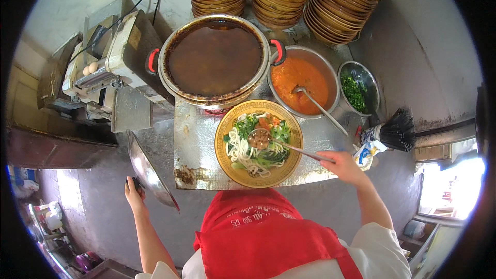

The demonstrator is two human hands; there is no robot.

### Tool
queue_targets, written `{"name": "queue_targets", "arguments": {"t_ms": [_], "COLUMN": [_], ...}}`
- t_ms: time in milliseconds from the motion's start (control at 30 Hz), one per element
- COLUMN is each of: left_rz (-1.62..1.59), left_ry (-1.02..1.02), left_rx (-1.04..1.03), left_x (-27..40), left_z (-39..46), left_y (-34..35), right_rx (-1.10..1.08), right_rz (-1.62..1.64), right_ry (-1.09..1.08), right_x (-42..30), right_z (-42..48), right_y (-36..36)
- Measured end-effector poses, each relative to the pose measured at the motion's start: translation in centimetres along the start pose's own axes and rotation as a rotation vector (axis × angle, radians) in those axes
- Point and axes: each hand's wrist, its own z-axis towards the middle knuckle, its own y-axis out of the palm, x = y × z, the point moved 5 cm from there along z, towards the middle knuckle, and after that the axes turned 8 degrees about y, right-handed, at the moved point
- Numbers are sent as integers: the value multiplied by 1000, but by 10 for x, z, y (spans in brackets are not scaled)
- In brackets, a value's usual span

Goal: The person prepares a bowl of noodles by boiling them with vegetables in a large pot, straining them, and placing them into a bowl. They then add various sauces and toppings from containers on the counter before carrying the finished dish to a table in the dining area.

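Note:
My right hand grips the handle of a metal ladle. Its bowl, with brown minced food in it, is over a wide yellow-brown bowl. White noodles, leafy greens and some red-orange sauce lie in that bowl. Out to the left, my left hand holds a metal pot lid by its black knob, tilted on edge beside the table. Behind the noodle bowl stands a large pot of dark brown liquid with red-and-black handles.
A steel basin of orange-red sauce holds a spoon. Beside it sits a smaller bowl of chopped greens. Brown bowls stand stacked at the back. Black chopsticks are at right; a machine bearing two eggs is at left.

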Motion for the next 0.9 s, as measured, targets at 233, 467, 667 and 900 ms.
{"name": "queue_targets", "arguments": {"t_ms": [233, 467, 667, 900], "left_rz": [11, 16, 7, 19], "left_ry": [16, 7, -7, -5], "left_rx": [-43, -34, -27, -52], "left_x": [-4, -15, -12, -11], "left_z": [-4, -12, -21, -20], "left_y": [1, -3, -1, 2], "right_rx": [286, 366, 407, 421], "right_rz": [-269, -355, -296, -326], "right_ry": [-221, -369, -308, -355], "right_x": [-13, -5, 9, 7], "right_z": [-5, -4, -13, -16], "right_y": [11, 13, 8, 5]}}
